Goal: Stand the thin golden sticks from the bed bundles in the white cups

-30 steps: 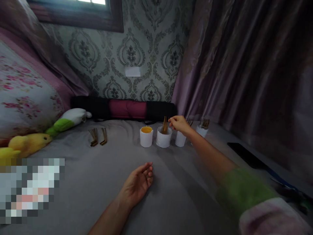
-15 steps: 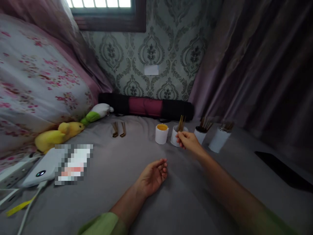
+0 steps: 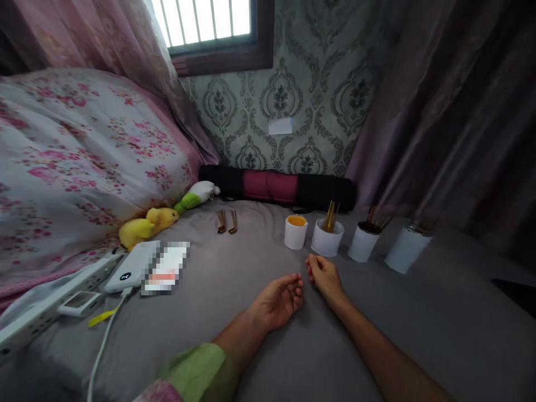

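Right hand [image 3: 325,277]: near side of the wide cup, close to it, above grey sheet [image 3: 209,268]; thumb and fingers drawn together, contents of pinch hidden (cannot tell of anything thin between).
Left hand [image 3: 280,303]: just beside the right, palm up, fingers loosely curled and apart from the thumb, holding nothing.
Cups, white, four in a row beyond the hands. Small cup [image 3: 295,235], yellow inside. Wide cup [image 3: 327,244], with upright golden sticks [image 3: 330,215]. Dark-mouthed cup [image 3: 362,247], with thin brown sticks [image 3: 376,222]. Tall cup [image 3: 407,252], at far right, with more thin sticks [image 3: 425,224], blurred (leaning in view, by lens or by tilt, cannot tell).
Loose sticks, two small bunches [image 3: 221,221] [image 3: 233,222], on the sheet, well left of the cups.
Behind: black-and-maroon rolled bag [image 3: 271,187], closing off the back of the sheet along the patterned wall [image 3: 318,95].
Left side: yellow toy [image 3: 144,226], green-and-white toy [image 3: 197,195], flowered cloth [image 3: 84,139], power strip [image 3: 54,304], white power bank [image 3: 133,267] with cable [image 3: 103,346], flat item [image 3: 166,268] masked by pixels.
Right edge: dark flat object [image 3: 513,296], partly cut off; heavy curtain [image 3: 452,111].
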`<state>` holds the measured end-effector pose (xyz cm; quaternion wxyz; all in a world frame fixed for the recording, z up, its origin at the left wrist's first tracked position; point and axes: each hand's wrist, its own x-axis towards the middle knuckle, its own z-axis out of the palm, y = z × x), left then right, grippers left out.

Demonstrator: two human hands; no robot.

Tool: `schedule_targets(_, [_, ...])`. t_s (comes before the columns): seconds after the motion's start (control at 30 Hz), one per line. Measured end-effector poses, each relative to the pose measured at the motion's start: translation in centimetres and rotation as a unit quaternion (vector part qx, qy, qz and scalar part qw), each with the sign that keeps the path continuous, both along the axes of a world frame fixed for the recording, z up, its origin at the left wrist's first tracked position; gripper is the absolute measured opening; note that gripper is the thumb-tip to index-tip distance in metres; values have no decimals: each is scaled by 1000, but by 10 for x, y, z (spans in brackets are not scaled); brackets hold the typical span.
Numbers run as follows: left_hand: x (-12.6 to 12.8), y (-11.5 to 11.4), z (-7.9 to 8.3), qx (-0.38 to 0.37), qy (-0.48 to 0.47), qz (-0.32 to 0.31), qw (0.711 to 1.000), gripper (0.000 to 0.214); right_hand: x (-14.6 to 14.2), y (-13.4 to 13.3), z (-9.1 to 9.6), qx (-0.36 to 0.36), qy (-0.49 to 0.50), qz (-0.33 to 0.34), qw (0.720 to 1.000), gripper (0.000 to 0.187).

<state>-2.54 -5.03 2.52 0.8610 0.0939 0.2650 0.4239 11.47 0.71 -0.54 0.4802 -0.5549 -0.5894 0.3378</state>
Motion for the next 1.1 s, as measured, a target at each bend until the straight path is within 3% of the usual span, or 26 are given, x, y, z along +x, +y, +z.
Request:
schedule_targets(0.2, [-6, 12, 3, 31, 101, -3, 994, 5, 0, -1, -1, 6, 16, 13, 1000, 39])
schedule_targets(0.27, [-12, 20, 6, 49, 173, 4, 984, 6, -1, -3, 1, 3, 7, 11, 1000, 39])
schedule_targets(0.57, [-42, 66, 10, 102, 308, 65, 944, 3, -3, -5, 4, 14, -27, 3, 1000, 38])
schedule_targets(0.73, [-61, 91, 7, 127, 416, 100, 895, 5, -2, -5, 4, 7, -30, 3, 1000, 37])
schedule_targets(0.87, [-77, 106, 10, 128, 519, 119, 837, 6, -2, -6, 6, 3, -36, 5, 999, 36])
schedule_targets(1.0, [-90, 119, 16, 129, 607, 108, 777, 29, -2, -5, 4, 11, -42, 11, 999, 36])
schedule_targets(1.1, [-99, 126, 19, 138, 659, 96, 733, 34, -2, -3, 2, 13, -46, 5, 999, 37])
